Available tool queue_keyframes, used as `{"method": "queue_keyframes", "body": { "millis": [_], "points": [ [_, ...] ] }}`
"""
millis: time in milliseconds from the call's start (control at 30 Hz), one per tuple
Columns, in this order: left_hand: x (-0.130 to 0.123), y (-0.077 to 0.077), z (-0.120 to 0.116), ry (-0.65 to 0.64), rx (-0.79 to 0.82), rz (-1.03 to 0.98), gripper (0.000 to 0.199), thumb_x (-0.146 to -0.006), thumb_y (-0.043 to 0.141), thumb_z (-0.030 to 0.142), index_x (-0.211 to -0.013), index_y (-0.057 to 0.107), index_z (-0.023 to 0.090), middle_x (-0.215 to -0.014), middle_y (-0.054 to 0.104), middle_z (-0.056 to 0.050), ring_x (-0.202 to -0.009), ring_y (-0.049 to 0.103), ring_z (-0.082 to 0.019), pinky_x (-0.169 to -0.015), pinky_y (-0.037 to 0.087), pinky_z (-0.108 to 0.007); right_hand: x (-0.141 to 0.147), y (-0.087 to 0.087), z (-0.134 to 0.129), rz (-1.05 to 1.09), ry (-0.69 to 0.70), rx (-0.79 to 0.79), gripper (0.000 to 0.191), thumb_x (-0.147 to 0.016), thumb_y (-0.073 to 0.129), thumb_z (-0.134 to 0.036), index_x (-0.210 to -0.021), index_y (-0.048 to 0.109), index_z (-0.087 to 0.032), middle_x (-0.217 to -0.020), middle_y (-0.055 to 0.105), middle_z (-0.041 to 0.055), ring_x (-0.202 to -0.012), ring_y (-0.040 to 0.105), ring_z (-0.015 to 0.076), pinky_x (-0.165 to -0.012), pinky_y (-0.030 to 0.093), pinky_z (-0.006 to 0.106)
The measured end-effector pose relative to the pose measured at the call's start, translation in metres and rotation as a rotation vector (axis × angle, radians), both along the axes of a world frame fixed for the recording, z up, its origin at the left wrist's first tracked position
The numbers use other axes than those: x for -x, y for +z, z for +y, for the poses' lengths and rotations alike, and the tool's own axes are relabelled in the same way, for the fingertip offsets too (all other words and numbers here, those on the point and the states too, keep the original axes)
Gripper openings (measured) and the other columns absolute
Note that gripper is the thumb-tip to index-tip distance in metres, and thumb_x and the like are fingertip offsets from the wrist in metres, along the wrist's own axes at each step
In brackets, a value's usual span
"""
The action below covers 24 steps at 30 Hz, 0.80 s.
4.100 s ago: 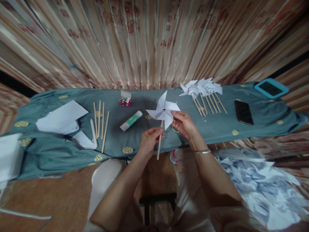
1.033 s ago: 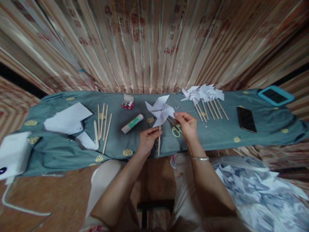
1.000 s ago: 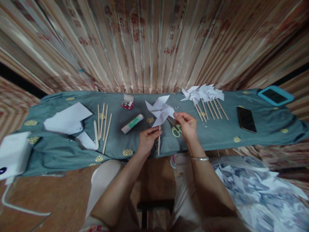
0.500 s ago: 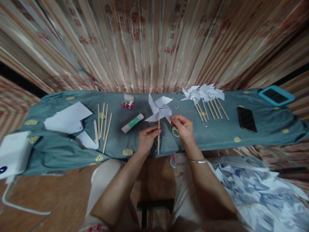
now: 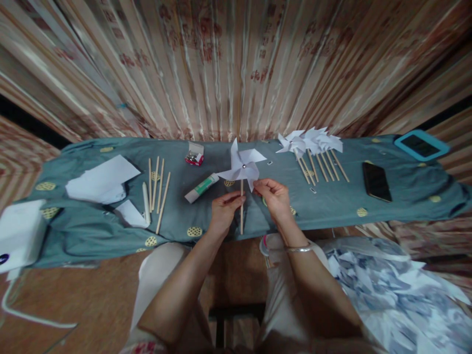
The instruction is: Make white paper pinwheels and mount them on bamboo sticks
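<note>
A white paper pinwheel [image 5: 245, 166] stands upright above the middle of the cloth, with a shiny pin at its centre and a thin wooden stick below. My left hand [image 5: 224, 210] pinches that stick under the blades. Thumb and fingertips of my right hand [image 5: 273, 196] are closed at the tip of the lower right blade; whether they grip the paper or just touch it is hard to make out. Left of the pinwheel lie a glue stick [image 5: 201, 188] and an open small red box [image 5: 194, 154] of metal pins.
Several finished pinwheels [image 5: 309, 142] lie at the back right, near a black phone [image 5: 376, 182] and a blue-framed tablet [image 5: 422, 145]. On the left are loose wooden sticks [image 5: 162, 202], paper sheets [image 5: 99, 179] and a white device [image 5: 22, 236]. A bag of paper pieces [image 5: 398, 295] sits lower right.
The pinwheel's blades have turned clockwise a little. My right hand has moved slightly left and down with the blade tip, while my left hand keeps its hold on the stick.
</note>
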<state>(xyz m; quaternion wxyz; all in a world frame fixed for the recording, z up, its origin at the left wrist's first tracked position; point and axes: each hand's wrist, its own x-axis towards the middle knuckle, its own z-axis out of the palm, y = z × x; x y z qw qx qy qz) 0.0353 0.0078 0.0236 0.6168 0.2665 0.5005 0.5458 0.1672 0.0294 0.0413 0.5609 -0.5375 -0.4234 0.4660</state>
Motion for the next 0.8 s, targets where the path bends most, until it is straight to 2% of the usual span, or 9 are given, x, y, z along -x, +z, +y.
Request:
{"method": "queue_keyframes", "body": {
  "millis": [267, 533, 800],
  "points": [
    [-0.001, 0.000, 0.000, 0.002, -0.006, -0.020, 0.034, -0.043, 0.090, 0.034, -0.071, 0.078, 0.018, -0.067, 0.072, -0.001, -0.061, 0.059, -0.012, -0.067, 0.049, -0.027, 0.006, -0.002, -0.004, 0.010, 0.053, -0.018, 0.036, -0.060, 0.081, -0.053, -0.056, 0.064, -0.021, -0.053, 0.054, -0.0042, -0.053, 0.042, 0.0099, -0.053, 0.034, 0.025],
    [-0.002, 0.000, 0.000, 0.012, 0.007, -0.032, 0.036, -0.041, 0.092, 0.031, -0.071, 0.078, 0.017, -0.065, 0.071, -0.001, -0.060, 0.058, -0.011, -0.066, 0.049, -0.026, 0.009, -0.005, -0.003, 0.055, 0.101, -0.002, 0.033, -0.059, 0.083, -0.049, -0.058, 0.067, -0.020, -0.058, 0.062, -0.0026, -0.054, 0.050, 0.0102, -0.055, 0.039, 0.025],
    [-0.001, 0.001, 0.000, 0.003, 0.000, -0.071, 0.036, -0.038, 0.093, 0.030, -0.068, 0.078, 0.017, -0.065, 0.072, -0.001, -0.060, 0.058, -0.011, -0.064, 0.047, -0.025, 0.010, -0.008, -0.005, -0.092, 0.127, -0.065, 0.033, -0.067, 0.077, -0.051, -0.061, 0.068, -0.020, -0.058, 0.063, -0.0018, -0.054, 0.050, 0.0108, -0.053, 0.039, 0.025]
  ]
}}
